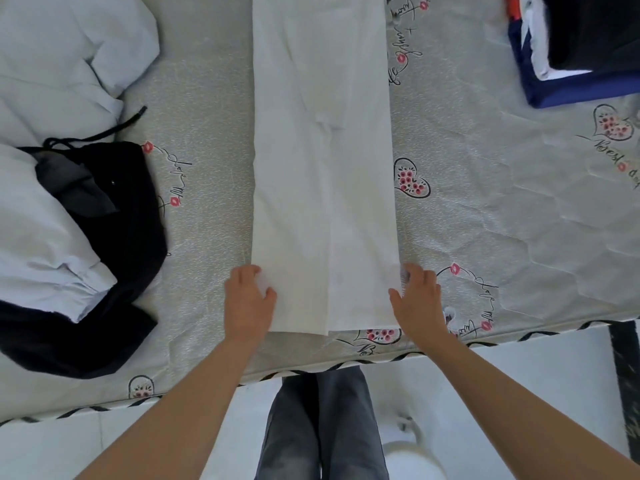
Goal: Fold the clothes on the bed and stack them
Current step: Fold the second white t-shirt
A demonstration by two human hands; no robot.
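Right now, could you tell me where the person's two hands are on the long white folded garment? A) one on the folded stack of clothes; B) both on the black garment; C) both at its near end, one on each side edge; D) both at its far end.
C: the left hand and right hand each pinch a side edge of the long white folded garment at its near end.

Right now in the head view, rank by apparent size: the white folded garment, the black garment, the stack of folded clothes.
1. white folded garment, the long strip both hands hold.
2. black garment, partly hidden under pale blue clothing.
3. stack of folded clothes, cut off by the frame edge, so unsure.
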